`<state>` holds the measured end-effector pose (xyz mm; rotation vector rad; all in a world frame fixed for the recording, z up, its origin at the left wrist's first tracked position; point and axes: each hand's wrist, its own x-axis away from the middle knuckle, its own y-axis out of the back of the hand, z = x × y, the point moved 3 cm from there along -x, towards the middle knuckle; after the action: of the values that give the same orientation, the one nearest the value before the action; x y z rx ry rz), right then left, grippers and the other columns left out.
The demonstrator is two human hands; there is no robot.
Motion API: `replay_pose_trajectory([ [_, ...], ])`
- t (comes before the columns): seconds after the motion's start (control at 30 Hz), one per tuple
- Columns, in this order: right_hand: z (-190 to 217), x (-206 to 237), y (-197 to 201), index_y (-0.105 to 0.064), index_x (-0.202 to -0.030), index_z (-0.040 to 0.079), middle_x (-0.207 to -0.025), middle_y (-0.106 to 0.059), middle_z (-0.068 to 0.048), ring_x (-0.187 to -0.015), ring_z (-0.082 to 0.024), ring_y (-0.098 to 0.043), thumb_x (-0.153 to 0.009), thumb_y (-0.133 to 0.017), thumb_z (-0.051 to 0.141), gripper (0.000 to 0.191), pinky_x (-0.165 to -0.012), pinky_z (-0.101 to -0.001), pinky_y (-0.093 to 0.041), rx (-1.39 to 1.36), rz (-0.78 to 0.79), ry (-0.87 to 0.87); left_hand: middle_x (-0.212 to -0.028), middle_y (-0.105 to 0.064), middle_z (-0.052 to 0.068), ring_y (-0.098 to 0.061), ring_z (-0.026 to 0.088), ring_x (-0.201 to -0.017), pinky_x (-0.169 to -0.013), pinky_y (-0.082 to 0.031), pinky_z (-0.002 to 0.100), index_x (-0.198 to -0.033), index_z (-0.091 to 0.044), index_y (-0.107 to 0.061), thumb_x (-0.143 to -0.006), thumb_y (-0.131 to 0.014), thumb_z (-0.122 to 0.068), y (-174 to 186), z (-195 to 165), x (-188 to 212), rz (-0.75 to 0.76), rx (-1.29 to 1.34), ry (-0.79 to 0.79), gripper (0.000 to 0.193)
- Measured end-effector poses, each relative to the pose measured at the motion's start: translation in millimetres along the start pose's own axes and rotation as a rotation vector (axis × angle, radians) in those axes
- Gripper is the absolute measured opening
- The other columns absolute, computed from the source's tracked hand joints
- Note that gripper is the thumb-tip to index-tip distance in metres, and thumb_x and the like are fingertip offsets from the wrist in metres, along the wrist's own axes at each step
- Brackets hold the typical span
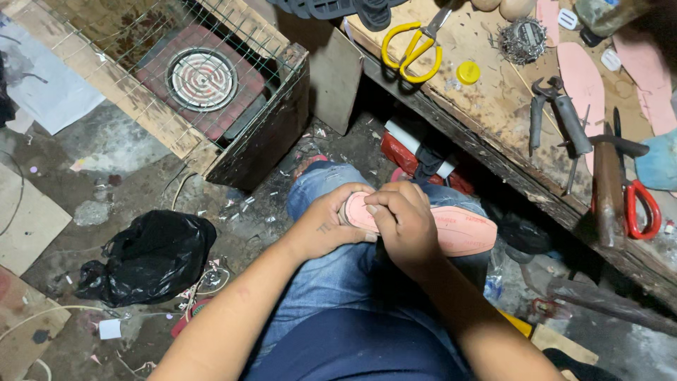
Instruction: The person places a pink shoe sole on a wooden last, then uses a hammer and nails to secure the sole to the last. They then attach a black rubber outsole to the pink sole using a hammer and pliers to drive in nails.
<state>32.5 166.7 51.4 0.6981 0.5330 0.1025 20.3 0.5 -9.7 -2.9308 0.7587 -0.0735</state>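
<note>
Pink insole (pixel 458 229) lies across the lap, both hands (pixel 374 219) pinching its heel end.

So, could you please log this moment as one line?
left hand: holds pink insole | right hand: presses its heel end | over lap

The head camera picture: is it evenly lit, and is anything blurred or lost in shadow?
Head view: the light is uneven, brightest on the workbench and the yellow scissors; the pink insole in the left hand and right hand is sharp; under the bench edge falls deep shadow, and the black bag shows faint glare.
</note>
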Motion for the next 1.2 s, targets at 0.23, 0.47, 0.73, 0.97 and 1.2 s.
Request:
replay_pose_trajectory([
  [0.23, -0.2, -1.9, -6.1, -0.067, -0.104, 0.004, -0.104, -0.064, -0.013, -0.099, -0.032, -0.062, -0.093, -0.066, 0.004, 0.011, -0.091, -0.0398, -0.049, -0.047, 0.041, -0.001, -0.118, -0.067, 0.005, -0.062, 0.013, -0.111, -0.099, -0.052, 0.029, -0.133, -0.005, -0.058, -0.075, -0.088, -0.013, 1.1, 1.4, -0.4, 0.007, 0.006, 0.009, 0.066],
  [0.47, 3.6, -7.6, -14.2, -0.068, -0.103, 0.006, -0.104, -0.065, -0.013, -0.097, -0.032, -0.062, -0.091, -0.067, 0.005, 0.013, -0.089, -0.0413, -0.047, 0.006, 0.045, 0.027, -0.122, -0.066, 0.005, -0.062, 0.013, -0.113, -0.1, -0.052, 0.03, -0.134, -0.005, -0.058, -0.075, -0.084, -0.012, 4.1, 4.3, -0.8, 0.008, 0.012, -0.007, 0.065],
  [0.73, -29.6, -20.7, 12.9, -0.067, -0.103, 0.001, -0.105, -0.066, -0.013, -0.097, -0.027, -0.066, -0.097, -0.066, 0.007, 0.008, -0.088, -0.0343, -0.052, -0.093, -0.081, -0.17, -0.118, -0.068, 0.002, -0.063, 0.011, -0.111, -0.099, -0.051, 0.028, -0.133, -0.006, -0.057, -0.073, -0.087, -0.008, -1.3, 0.4, -0.8, -0.009, 0.022, 0.007, 0.068],
  [0.97, -164.9, -83.6, 115.6, -0.073, -0.103, 0.003, -0.102, -0.066, -0.017, -0.096, -0.032, -0.065, -0.098, -0.074, 0.012, 0.01, -0.087, -0.0408, -0.052, 0.39, -0.292, -0.223, -0.118, -0.067, 0.002, -0.062, 0.011, -0.112, -0.1, -0.05, 0.028, -0.131, -0.005, -0.059, -0.073, -0.085, -0.006, -1.7, -0.2, -5.1, 0.029, 0.059, 0.055, 0.064],
  [1.2, -222.6, -118.2, 126.4, -0.078, -0.099, 0.006, -0.097, -0.066, -0.016, -0.095, -0.035, -0.064, -0.092, -0.081, 0.019, 0.015, -0.086, -0.044, -0.052, 0.487, -0.137, -0.244, -0.118, -0.066, 0.002, -0.062, 0.011, -0.111, -0.099, -0.051, 0.029, -0.131, -0.004, -0.058, -0.073, -0.083, -0.005, -0.7, 11.4, -14.3, 0.035, 0.2, 0.121, 0.063],
])
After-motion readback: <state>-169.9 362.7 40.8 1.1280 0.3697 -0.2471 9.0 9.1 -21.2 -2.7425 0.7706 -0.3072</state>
